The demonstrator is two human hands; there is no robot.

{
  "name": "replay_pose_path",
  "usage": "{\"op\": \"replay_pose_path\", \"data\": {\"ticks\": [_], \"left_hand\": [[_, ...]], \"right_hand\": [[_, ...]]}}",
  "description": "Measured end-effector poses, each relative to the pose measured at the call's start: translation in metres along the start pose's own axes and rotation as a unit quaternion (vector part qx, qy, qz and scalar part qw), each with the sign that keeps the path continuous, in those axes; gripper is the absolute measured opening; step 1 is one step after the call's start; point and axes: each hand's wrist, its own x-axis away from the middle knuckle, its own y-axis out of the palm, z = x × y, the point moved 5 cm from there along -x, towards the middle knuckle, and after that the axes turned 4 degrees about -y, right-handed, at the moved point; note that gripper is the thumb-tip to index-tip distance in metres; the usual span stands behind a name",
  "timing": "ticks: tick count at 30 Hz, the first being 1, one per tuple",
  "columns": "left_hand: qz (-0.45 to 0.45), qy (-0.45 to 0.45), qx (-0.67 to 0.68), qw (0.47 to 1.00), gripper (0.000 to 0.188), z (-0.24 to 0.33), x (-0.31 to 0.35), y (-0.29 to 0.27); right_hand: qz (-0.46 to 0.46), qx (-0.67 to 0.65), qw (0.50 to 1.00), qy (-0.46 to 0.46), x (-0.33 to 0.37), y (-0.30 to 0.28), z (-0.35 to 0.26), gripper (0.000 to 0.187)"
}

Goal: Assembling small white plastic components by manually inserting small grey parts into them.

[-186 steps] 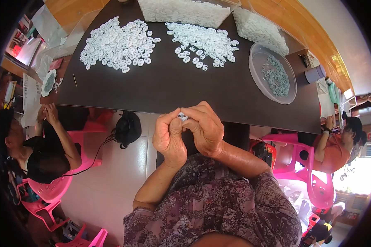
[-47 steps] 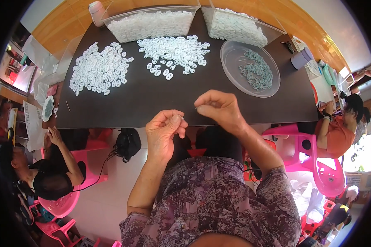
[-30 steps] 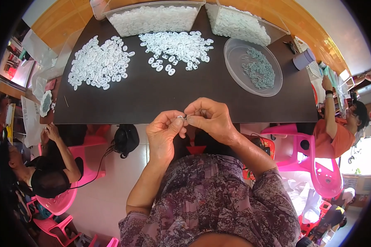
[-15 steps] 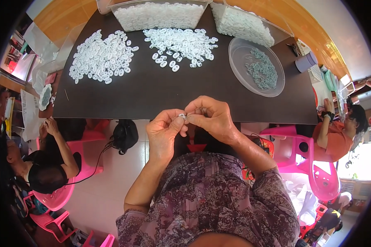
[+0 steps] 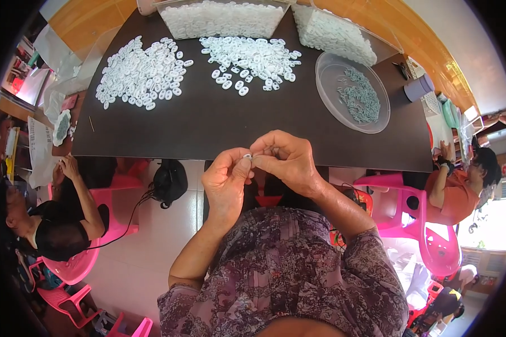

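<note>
Just off the table's near edge, my two hands meet at the fingertips. My left hand (image 5: 225,185) is closed in a pinch on a small white plastic piece (image 5: 247,156), mostly covered by the fingers. Thumb and forefinger of my right hand (image 5: 291,164) press together against its right side; anything between them is too small to make out. Farther up the table lie two piles of white oval plastic pieces with holes, a left pile (image 5: 143,76) and a middle pile (image 5: 252,59). Small grey-green pieces (image 5: 361,100) lie in a round clear tray (image 5: 329,95) at the right.
Two clear bins, a left bin (image 5: 222,21) and a right bin (image 5: 334,35), stand full of white pieces at the dark table's (image 5: 208,126) back. A purple-grey cup (image 5: 419,88) and black pliers (image 5: 401,70) are at the right. One person sits at each side.
My fingertips shift slightly around the white piece, and both hands stay together. The whole view has tilted a little, so the table sits slightly differently in the picture.
</note>
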Motion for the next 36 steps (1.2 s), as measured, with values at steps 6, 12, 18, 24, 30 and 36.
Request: {"op": "replay_pose_path", "data": {"ticks": [6, 12, 18, 24, 30, 36], "left_hand": [[-0.007, -0.03, 0.048, 0.998, 0.011, 0.003, -0.004, -0.004], [-0.007, -0.022, 0.047, 0.999, 0.012, 0.002, -0.001, -0.006], [-0.008, -0.018, 0.028, 0.999, 0.011, 0.002, 0.001, -0.007], [0.001, -0.002, -0.018, 1.0, 0.011, -0.002, 0.002, -0.008], [0.029, 0.1, -0.171, 0.98, 0.01, 0.0, 0.002, -0.007], [0.033, 0.032, -0.089, 0.995, 0.01, 0.002, -0.005, -0.014]], "right_hand": [[0.018, -0.082, 0.996, -0.012, -0.003, 0.002, 0.0, 0.014], [0.017, -0.092, 0.996, -0.009, -0.003, 0.005, 0.003, 0.014], [0.02, -0.091, 0.996, -0.012, -0.002, 0.006, 0.006, 0.014], [0.024, -0.059, 0.998, 0.008, -0.002, 0.006, 0.013, 0.015], [0.021, -0.043, 0.999, 0.01, -0.004, 0.009, 0.012, 0.016], [0.044, -0.098, 0.994, 0.007, -0.011, 0.013, 0.014, 0.012]]}}
